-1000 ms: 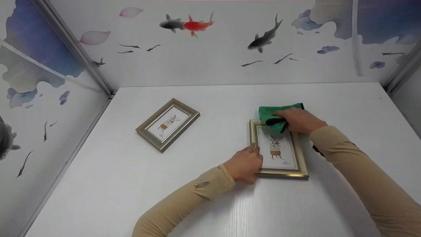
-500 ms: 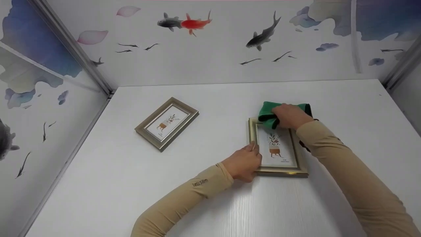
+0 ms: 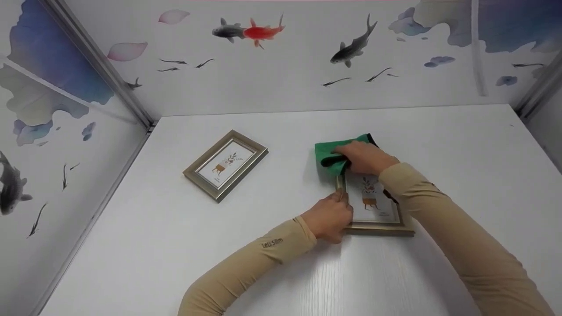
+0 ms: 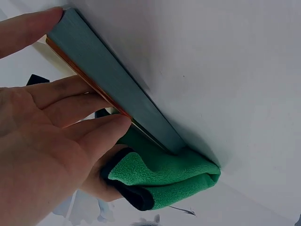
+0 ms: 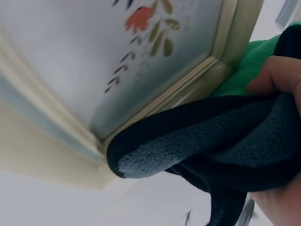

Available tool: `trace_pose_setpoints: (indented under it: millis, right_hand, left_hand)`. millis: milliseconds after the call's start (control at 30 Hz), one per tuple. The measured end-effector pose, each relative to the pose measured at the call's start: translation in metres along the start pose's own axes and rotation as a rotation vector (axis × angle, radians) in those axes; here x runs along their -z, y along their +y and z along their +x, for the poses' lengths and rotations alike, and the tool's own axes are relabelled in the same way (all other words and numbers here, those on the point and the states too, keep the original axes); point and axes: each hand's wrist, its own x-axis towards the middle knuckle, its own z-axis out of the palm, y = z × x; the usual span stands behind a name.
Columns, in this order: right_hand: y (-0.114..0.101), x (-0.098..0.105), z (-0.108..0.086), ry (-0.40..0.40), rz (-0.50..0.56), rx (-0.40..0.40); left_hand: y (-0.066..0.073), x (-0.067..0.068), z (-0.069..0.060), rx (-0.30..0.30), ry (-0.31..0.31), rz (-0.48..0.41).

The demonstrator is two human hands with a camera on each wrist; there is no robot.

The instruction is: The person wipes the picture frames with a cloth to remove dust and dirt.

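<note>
A gold-silver picture frame [image 3: 381, 230] lies face up on the white table, its print showing a plant in a pot. My left hand [image 3: 329, 218] grips its left side near the lower corner; in the left wrist view, thumb and fingers [image 4: 106, 134] lie either side of the frame's edge [image 4: 108, 70]. Bunched in my right hand [image 3: 366, 157] is a green cloth [image 3: 326, 151] with black trim, over the frame's upper left corner. In the right wrist view the cloth's folded end [image 5: 150, 150] touches the frame border [image 5: 230, 56]. My right hand and sleeve hide the frame's upper right part.
A second, similar picture frame [image 3: 210, 189] lies askew on the table [image 3: 131, 245] to the left. White panels with painted fish [image 3: 353, 47] stand behind and at the left, joined by a metal post [image 3: 131, 98].
My right hand has slid the green cloth leftward along the frame's top edge, from its middle to past the upper left corner. The left hand keeps its grip in place.
</note>
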Motion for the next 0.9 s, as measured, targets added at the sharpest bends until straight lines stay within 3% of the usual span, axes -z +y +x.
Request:
trace_pose_setpoints:
  millis: [300,533,733,900]
  right_hand:
    - [0.046,0.015,-0.031,-0.039,0.07,-0.104]
    - [0.076,0.024,-0.06,-0.031,0.061,-0.144]
    - [0.07,0.021,-0.066,0.004,0.012,-0.137]
    - [0.041,0.011,-0.059,0.077,-0.02,-0.04]
  left_hand:
    - [0.001,0.001,0.002,0.026,-0.025,-0.048]
    - [-0.001,0.002,0.001,0.015,-0.032,-0.017]
    - [-0.001,0.001,0.001,0.017,-0.026,-0.044]
    - [-0.003,0.002,0.002,-0.018,0.019,-0.028]
